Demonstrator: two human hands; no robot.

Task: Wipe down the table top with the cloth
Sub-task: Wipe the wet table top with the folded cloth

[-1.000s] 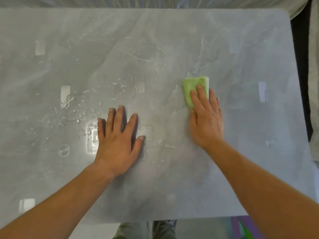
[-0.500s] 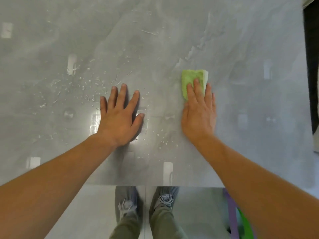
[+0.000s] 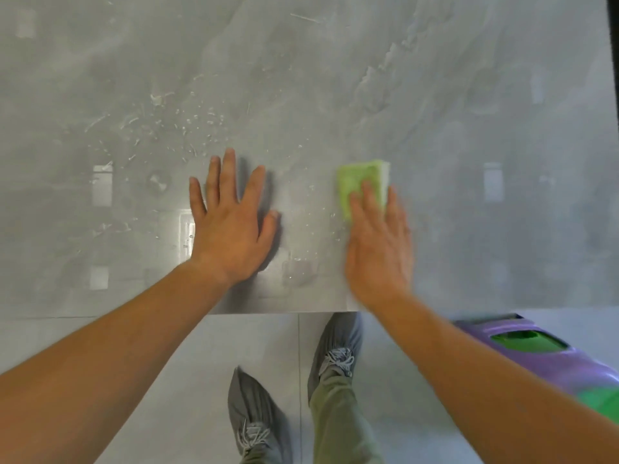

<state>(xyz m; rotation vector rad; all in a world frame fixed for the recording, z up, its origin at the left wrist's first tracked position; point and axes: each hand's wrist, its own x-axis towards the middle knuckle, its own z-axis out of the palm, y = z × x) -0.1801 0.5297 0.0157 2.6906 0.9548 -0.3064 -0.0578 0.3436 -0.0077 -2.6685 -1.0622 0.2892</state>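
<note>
Both hands lie flat: left hand (image 3: 231, 226) splayed on table top (image 3: 335, 78), right hand (image 3: 378, 249) pressing cloth (image 3: 358, 177).

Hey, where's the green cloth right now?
The green cloth lies flat on the table top, right of centre, pinned under the right hand, near the front edge.

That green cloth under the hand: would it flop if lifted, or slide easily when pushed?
The cloth looks folded into a thick pad with layered edges, so it would probably sag and unfold if lifted. Under the flat right hand it likely glides easily, since the table looks smooth, glossy and wet with droplets.
</note>
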